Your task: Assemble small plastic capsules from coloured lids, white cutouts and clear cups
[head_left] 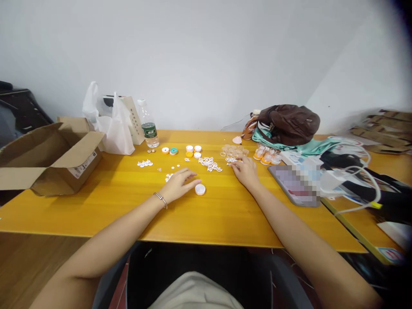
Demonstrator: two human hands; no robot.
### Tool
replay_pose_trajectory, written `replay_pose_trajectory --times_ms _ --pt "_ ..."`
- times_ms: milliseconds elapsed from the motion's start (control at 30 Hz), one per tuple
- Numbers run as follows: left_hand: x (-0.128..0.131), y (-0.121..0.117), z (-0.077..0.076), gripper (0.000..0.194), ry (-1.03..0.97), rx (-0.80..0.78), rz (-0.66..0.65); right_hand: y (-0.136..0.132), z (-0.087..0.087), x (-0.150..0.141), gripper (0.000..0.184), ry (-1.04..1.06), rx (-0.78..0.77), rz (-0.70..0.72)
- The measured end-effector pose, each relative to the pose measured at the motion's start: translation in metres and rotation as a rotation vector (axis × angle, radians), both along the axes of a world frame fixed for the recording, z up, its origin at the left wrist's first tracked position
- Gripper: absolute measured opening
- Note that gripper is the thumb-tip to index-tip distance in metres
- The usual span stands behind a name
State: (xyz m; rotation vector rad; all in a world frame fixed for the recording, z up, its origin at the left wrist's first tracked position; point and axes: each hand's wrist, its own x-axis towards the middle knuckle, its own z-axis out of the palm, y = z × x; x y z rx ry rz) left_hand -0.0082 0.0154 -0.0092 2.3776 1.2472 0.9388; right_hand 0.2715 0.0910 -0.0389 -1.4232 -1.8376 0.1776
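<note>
My left hand (pixel 180 185) rests low over the table, fingers apart and holding nothing. Its thumb and fingertips are beside a small round container (pixel 200 189), white inside with an orange lower edge. To the right, my right hand (pixel 247 172) reaches down with thumb and fingertips drawn together on a small white openwork piece (pixel 229 160); its exact hold is partly hidden. A pile of similar white openwork pieces (pixel 210 164) lies between the hands. Just behind my right hand are several clear rings (pixel 236 150). Small white discs (pixel 168 177) lie partly behind my left hand.
Several round containers (pixel 189 149) stand farther back, near a water bottle (pixel 149 128). An open cardboard box (pixel 71 165) and a white plastic bag (pixel 116 128) occupy the left. To the right are orange-and-clear pieces (pixel 266 155), a tablet (pixel 292 185), a brown bag (pixel 289 124) and cables.
</note>
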Motion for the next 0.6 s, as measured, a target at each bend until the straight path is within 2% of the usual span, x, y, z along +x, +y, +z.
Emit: replay_pose_trajectory --times_ms 67,200,433,500,600 --pt "0.0 0.0 0.002 0.034 -0.012 0.024 0.003 -0.005 0.005 -0.007 0.026 0.181 -0.067 0.08" --pt "0.003 -0.003 0.004 0.028 -0.05 0.059 -0.031 -0.023 0.009 -0.034 0.038 0.281 -0.239 0.284" --pt "0.011 -0.011 0.007 0.023 -0.128 0.007 -0.164 -0.057 0.015 -0.073 0.032 0.408 -0.481 0.632" --pt "0.011 -0.013 0.008 0.02 -0.149 -0.03 -0.176 -0.063 0.017 -0.075 0.028 0.475 -0.525 0.67" --pt "0.011 -0.014 0.007 0.021 -0.204 -0.111 -0.162 -0.067 0.019 -0.077 0.028 0.534 -0.507 0.649"
